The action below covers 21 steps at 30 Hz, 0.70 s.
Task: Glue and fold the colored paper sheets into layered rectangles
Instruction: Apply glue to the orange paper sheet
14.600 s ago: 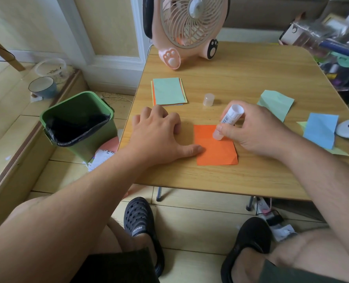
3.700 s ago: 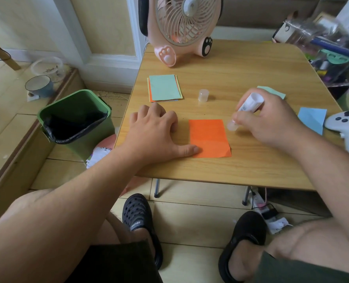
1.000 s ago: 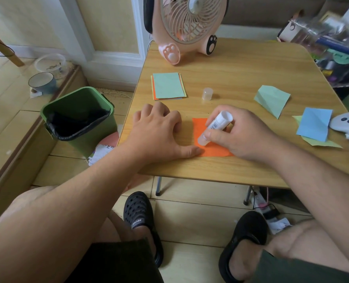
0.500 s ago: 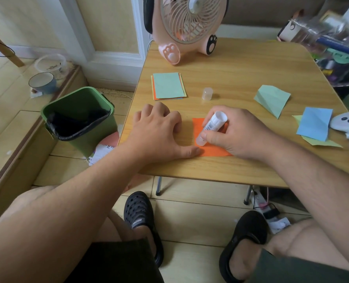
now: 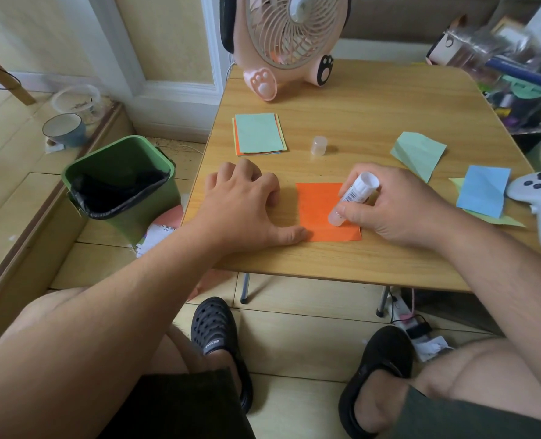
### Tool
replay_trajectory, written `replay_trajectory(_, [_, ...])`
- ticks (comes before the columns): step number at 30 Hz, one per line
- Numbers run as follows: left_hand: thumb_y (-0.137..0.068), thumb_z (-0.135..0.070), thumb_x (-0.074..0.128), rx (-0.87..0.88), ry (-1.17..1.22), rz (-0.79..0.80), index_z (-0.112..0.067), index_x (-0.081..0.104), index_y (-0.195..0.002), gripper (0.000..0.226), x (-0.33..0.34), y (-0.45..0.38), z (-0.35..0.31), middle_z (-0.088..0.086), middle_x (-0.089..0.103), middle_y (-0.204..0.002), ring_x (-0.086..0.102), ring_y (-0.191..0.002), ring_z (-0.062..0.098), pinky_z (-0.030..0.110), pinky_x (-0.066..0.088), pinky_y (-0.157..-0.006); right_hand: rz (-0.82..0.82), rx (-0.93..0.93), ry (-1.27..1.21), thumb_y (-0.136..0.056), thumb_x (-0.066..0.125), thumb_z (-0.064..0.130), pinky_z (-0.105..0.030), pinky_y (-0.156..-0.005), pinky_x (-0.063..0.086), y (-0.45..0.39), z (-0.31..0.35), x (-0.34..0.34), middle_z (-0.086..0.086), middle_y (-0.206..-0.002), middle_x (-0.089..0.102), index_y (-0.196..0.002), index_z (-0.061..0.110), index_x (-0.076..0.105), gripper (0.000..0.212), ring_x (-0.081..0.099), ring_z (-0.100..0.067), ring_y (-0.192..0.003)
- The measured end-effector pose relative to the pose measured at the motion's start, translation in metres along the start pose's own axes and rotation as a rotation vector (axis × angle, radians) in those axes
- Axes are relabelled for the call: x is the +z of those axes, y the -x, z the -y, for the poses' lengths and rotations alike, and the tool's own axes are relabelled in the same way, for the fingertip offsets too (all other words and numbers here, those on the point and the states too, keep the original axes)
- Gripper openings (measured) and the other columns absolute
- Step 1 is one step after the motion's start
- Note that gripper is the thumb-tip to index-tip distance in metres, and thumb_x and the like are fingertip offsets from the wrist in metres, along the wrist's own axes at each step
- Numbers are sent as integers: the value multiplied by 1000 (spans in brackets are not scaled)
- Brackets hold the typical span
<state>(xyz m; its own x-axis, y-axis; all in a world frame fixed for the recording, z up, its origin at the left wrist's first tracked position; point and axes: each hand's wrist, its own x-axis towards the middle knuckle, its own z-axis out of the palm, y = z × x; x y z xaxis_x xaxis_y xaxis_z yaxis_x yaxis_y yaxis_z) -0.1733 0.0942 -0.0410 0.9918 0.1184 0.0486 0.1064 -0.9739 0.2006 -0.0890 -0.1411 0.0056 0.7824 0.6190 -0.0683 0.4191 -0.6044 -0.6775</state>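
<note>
- Here my left hand point(image 5: 243, 207) lies spread on the table point(image 5: 373, 103) just left of the orange sheet point(image 5: 318, 210); the thumb tip presses the sheet's near-left corner, I judge so the paper cannot slide under the glue; the fingers curl loosely and hold nothing.
- My right hand point(image 5: 395, 207) is wrapped round the glue stick point(image 5: 354, 198), thumb and fingers pinching its lower barrel; the stick tilts, tip down on the right part of the sheet, base up and away; that low grip looks chosen for control of the stroke.
- The orange sheet lies flat near the front edge, between the two hands; close in, probably, so both can bear on it.
- The cap point(image 5: 318, 146) stands upright beyond the sheet, apart from it; off the stick since gluing is under way.
- The stack point(image 5: 258, 133), green on top, waits at far left, out of the working patch.
- Folded green point(image 5: 419, 153) and blue point(image 5: 484, 190) pieces sit at right, seemingly set aside; whether they are finished I cannot tell.
</note>
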Motion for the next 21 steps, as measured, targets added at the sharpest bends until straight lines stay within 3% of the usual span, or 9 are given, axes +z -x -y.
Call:
replay_trajectory(2, [-53,-104,39,2,-1,8,-37,48,-95,80,-1,0,0,-5,40,-115,38,-117,26,44,28,-106,6,10,0,-85,82,24,-10,-57,39,1,-1,-3,27,-71,70,-85,24,66,16,56,4,-62])
replay_trajectory(5, [-52,-104,40,-3,3,10,-36,49,-95,81,-1,0,0,-5,41,-116,38,-117,26,44,28,-106,14,35,3,-85,82,25,-20,-66,44,2,-2,-5,23,-76,73,-85,24,65,17,60,2,-70])
replay_trajectory(9, [-53,-104,41,-2,-1,10,-37,48,-95,80,0,0,0,-5,41,-116,38,-117,26,44,28,-106,-1,37,20,-86,79,23,-19,-66,45,3,-3,-7,25,-77,73,-85,25,64,15,62,2,-74])
replay_trajectory(14, [-55,-103,44,2,8,15,-36,49,-95,78,-1,0,0,-5,40,-116,37,-117,26,44,27,-106,-7,58,33,-85,78,23,-29,-70,47,4,-5,-11,24,-78,73,-81,26,63,16,61,-3,-75])
replay_trajectory(21, [-54,-104,43,2,3,9,-37,49,-95,79,0,0,1,-5,40,-115,38,-117,26,45,28,-106,-4,79,41,-86,77,23,-26,-66,42,6,-6,-13,23,-76,73,-83,25,62,15,58,2,-69])
